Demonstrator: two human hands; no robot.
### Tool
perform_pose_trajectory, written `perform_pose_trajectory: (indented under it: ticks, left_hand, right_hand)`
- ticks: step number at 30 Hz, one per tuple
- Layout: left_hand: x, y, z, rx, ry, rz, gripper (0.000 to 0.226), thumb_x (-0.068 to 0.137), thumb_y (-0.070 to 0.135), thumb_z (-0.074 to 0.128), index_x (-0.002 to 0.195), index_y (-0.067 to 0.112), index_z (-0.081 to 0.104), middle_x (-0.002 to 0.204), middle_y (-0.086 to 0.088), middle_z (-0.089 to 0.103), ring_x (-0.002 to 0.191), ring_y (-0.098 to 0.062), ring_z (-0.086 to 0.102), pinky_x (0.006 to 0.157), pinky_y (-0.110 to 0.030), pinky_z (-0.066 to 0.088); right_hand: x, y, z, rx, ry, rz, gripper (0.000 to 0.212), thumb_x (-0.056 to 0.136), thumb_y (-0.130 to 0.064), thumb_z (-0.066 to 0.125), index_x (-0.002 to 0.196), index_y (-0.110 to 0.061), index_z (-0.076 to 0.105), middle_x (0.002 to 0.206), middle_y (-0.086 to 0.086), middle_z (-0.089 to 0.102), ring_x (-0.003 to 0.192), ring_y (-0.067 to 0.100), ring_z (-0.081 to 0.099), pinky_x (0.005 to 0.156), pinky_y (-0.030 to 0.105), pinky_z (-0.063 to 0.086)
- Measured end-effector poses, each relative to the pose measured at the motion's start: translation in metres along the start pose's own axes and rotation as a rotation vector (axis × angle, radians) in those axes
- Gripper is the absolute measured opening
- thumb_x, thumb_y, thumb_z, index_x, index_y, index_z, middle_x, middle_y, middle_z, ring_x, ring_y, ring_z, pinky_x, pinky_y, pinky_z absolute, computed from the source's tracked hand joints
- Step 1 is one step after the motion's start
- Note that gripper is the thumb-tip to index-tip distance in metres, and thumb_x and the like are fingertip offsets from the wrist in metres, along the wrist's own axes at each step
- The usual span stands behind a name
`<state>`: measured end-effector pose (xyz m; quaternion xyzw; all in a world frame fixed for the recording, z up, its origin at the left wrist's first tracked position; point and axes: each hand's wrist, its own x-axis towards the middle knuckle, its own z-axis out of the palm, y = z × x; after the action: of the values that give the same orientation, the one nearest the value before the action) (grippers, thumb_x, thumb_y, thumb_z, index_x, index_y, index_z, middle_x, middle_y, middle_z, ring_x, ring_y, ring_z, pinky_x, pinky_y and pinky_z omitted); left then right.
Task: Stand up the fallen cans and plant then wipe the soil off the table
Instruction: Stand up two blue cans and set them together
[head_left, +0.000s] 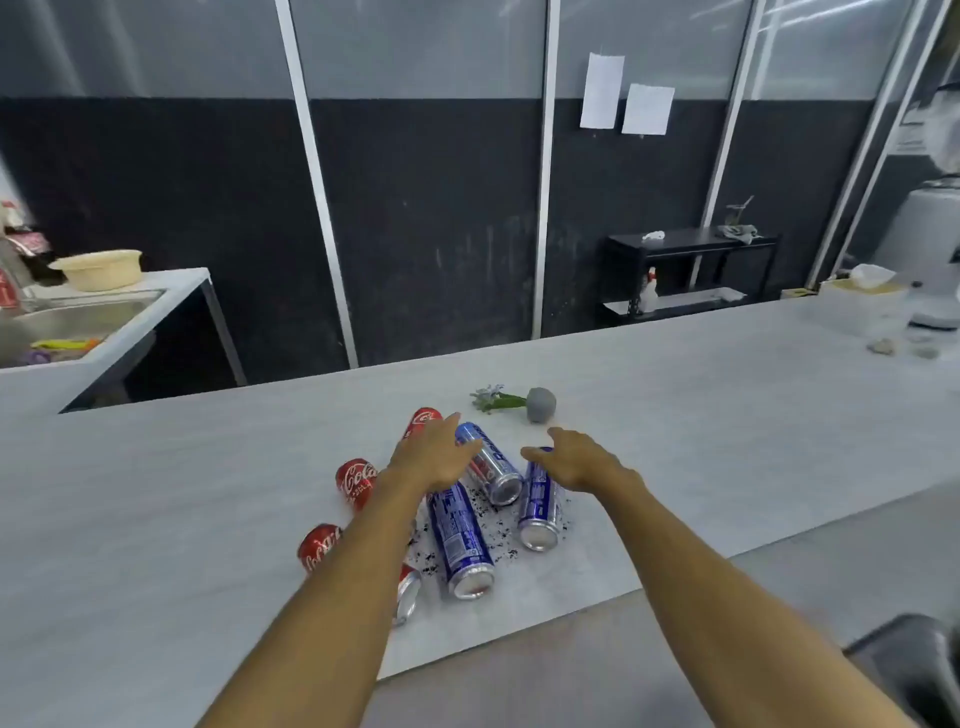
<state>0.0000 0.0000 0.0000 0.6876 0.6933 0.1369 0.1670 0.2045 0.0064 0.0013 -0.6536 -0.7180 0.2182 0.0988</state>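
Several cans lie on their sides on the pale table (701, 415). Red cola cans (357, 480) lie to the left and three blue cans (460, 538) lie in the middle. Black soil (493, 525) is scattered between the blue cans. Behind them a small plant in a grey pot (540, 404) lies tipped over, its leaves pointing left. My left hand (436, 454) hovers with straight fingers over the far blue can (493, 470). My right hand (574, 460) is spread above the right blue can (540, 512). Neither hand holds anything.
A sink counter with a cream bowl (98, 267) stands at the far left. A black shelf (685, 270) with a spray bottle is behind the table. A white machine (930, 260) and a tissue box sit at the table's far right.
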Motion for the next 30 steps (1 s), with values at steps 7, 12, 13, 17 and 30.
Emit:
perform_pose_trajectory:
  ticks: [7, 12, 13, 17, 30]
  left_hand:
    - [0.024, -0.004, 0.026, -0.041, -0.056, -0.111, 0.077, 0.079, 0.076, 0.033, 0.136, 0.026, 0.044, 0.135, -0.008, 0.054, 0.113, -0.030, 0.055, 0.097, -0.050, 0.043]
    - [0.042, 0.000, 0.039, -0.017, -0.028, -0.164, 0.075, 0.084, 0.073, 0.035, 0.123, 0.014, 0.058, 0.126, -0.011, 0.059, 0.107, -0.030, 0.058, 0.095, -0.042, 0.045]
    - [0.046, 0.002, 0.042, -0.031, -0.015, -0.179, 0.075, 0.084, 0.074, 0.036, 0.121, 0.013, 0.060, 0.124, -0.011, 0.060, 0.105, -0.030, 0.059, 0.092, -0.040, 0.046]
    - [0.061, 0.007, 0.053, -0.055, 0.016, -0.269, 0.075, 0.081, 0.077, 0.040, 0.105, 0.010, 0.064, 0.106, -0.010, 0.066, 0.094, -0.028, 0.061, 0.088, -0.040, 0.048]
    - [0.089, 0.030, 0.060, -0.233, 0.075, -0.414, 0.061, 0.082, 0.046, 0.066, 0.124, 0.004, 0.052, 0.116, -0.013, 0.061, 0.101, -0.030, 0.061, 0.067, -0.031, 0.042]
  right_hand:
    - [0.011, 0.011, 0.033, -0.027, 0.116, 0.154, 0.067, 0.085, -0.067, 0.043, 0.118, -0.010, 0.053, 0.118, 0.012, 0.056, 0.107, 0.029, 0.051, 0.091, 0.043, 0.045]
    - [0.019, 0.014, 0.049, -0.044, 0.200, 0.264, 0.078, 0.083, -0.071, 0.043, 0.126, -0.008, 0.049, 0.126, 0.013, 0.051, 0.116, 0.030, 0.047, 0.092, 0.043, 0.041]
    - [0.022, 0.016, 0.053, -0.035, 0.203, 0.277, 0.078, 0.082, -0.072, 0.043, 0.126, -0.008, 0.050, 0.125, 0.012, 0.052, 0.115, 0.030, 0.048, 0.091, 0.043, 0.042]
    - [0.032, 0.018, 0.059, -0.015, 0.197, 0.319, 0.077, 0.077, -0.078, 0.043, 0.113, -0.012, 0.058, 0.112, 0.010, 0.062, 0.100, 0.028, 0.058, 0.081, 0.037, 0.046]
    - [0.056, 0.026, 0.049, 0.058, 0.202, 0.236, 0.061, 0.079, -0.070, 0.052, 0.095, -0.011, 0.058, 0.092, 0.007, 0.063, 0.079, 0.025, 0.058, 0.066, 0.032, 0.044]
